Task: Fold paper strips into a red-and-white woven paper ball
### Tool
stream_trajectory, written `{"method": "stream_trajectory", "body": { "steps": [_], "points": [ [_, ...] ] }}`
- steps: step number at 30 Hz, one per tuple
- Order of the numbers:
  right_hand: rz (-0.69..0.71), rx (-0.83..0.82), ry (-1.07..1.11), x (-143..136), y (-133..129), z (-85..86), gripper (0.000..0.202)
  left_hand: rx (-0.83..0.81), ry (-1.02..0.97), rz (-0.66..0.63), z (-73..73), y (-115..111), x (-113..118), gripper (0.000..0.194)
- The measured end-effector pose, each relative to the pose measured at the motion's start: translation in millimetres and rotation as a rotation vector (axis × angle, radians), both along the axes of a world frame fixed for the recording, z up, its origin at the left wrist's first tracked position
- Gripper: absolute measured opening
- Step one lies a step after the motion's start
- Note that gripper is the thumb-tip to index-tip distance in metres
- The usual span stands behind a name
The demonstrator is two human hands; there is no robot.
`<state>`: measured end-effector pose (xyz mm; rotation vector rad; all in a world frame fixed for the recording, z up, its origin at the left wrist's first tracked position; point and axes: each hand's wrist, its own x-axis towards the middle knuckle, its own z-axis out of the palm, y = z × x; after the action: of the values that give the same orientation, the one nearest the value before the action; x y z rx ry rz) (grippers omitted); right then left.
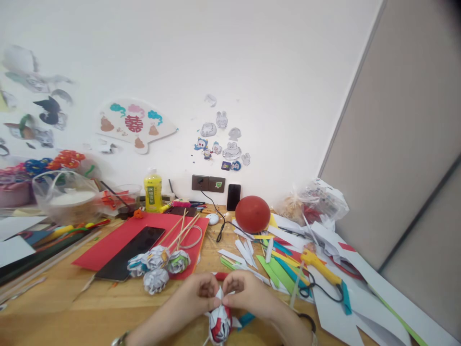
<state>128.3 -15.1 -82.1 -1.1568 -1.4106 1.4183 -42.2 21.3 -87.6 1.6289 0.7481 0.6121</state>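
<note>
Illumination is bright, diffuse and fairly even over the smooth white wall (288,72) above the round red balloon (252,214), its source out of view; shadows on the brown wooden tabletop (90,317) below the balloon are faint and soft-edged. Fine folds on the white-and-red paper flower (220,326), nearer the camera than the balloon, read softly. Dark cutouts (50,111) far left of the balloon appear smeared and stretched, and a blurred dark patch shades the corner far up-right of it.

Red-and-white folded paper flower (220,321)

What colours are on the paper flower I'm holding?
The paper flower shows white and red; head view.
</note>
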Motion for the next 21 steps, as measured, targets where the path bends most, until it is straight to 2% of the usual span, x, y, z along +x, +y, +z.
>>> {"method": "stream_trajectory", "body": {
  "steps": [4, 7, 12, 17, 19, 21],
  "points": [
    [0.022, -0.054, -0.006, -1, -1, 2.5, 0.018, 0.082, 0.072, 0.018, -1.0, -1, 1, 0.019],
    [0.008, -0.054, -0.036, -3, -3, 8.3, 0.018, 0.123, 0.104, 0.040, 4.0, -5, 1, 0.017],
    [-0.030, 0.031, -0.118, -5, -6, 6.8, 0.013, 0.194, 0.168, 0.055, 16.4, -15, 2, 0.017],
    [-0.092, 0.141, -0.261, -7, -8, 5.9, 0.012, 0.290, 0.276, 0.115, 22.3, -18, 1, 0.014],
    [-0.099, 0.194, -0.275, -8, -10, 11.7, 0.016, 0.226, 0.228, 0.118, 23.5, -16, 0, 0.015],
    [-0.115, 0.233, -0.275, -8, -11, 17.4, 0.019, 0.050, 0.128, 0.107, 23.7, -13, 0, 0.023]
  ]
}}
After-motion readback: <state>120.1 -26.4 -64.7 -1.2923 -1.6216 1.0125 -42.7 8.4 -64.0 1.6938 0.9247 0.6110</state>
